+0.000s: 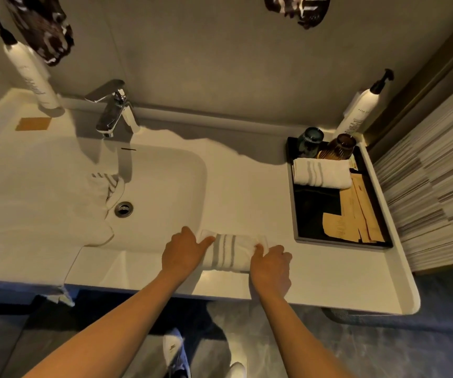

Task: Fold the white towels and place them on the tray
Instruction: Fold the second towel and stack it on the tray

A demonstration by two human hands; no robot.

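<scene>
A white towel with grey stripes (232, 252) lies folded small on the white counter, just right of the basin's front corner. My left hand (184, 251) grips its left end and my right hand (270, 266) grips its right end. A second folded striped towel (322, 173) rests across the back part of the black tray (315, 211) at the right. A third white towel (94, 208) lies crumpled and unfolded over the basin's left side, its striped end near the drain.
The tray also holds two tinted glasses (326, 144) at the back and brown paper packets (356, 214). A chrome tap (116, 110) stands behind the basin. Pump bottles (361, 110) flank the counter. The counter's front edge runs just under my wrists.
</scene>
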